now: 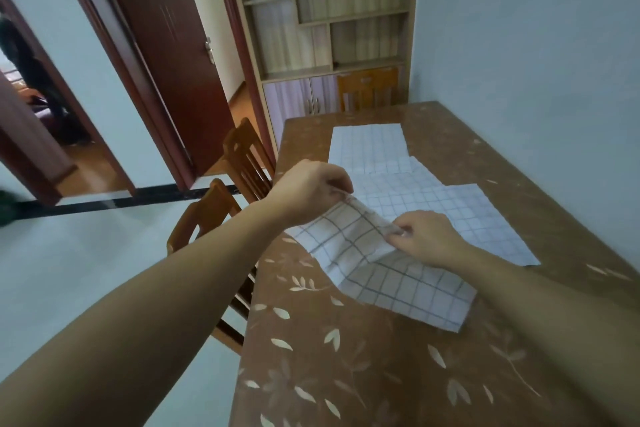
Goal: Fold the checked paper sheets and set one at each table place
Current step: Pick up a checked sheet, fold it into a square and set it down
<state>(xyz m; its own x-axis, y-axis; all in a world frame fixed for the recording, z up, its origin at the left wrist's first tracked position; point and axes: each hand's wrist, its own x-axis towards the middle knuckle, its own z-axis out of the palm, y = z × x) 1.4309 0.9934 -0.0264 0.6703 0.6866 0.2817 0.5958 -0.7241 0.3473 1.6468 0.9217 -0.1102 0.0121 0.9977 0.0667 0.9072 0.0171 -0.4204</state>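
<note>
The left hand [311, 192] and right hand [427, 241] each pinch the raised far edge of the white grey-checked paper sheet [398, 284], whose near half lies on the brown leaf-patterned surface [346, 367]; folding likely brings that edge nearward.

We look from one wide-angle camera worn on the head, facing forward and tilted down over the table [346, 357], which runs from 6 o'clock toward 1 o'clock. The view is close: the left hand [308, 194] and right hand [429, 239] fill the centre, with the shelf unit [346, 28] far off at 12 o'clock.
</note>
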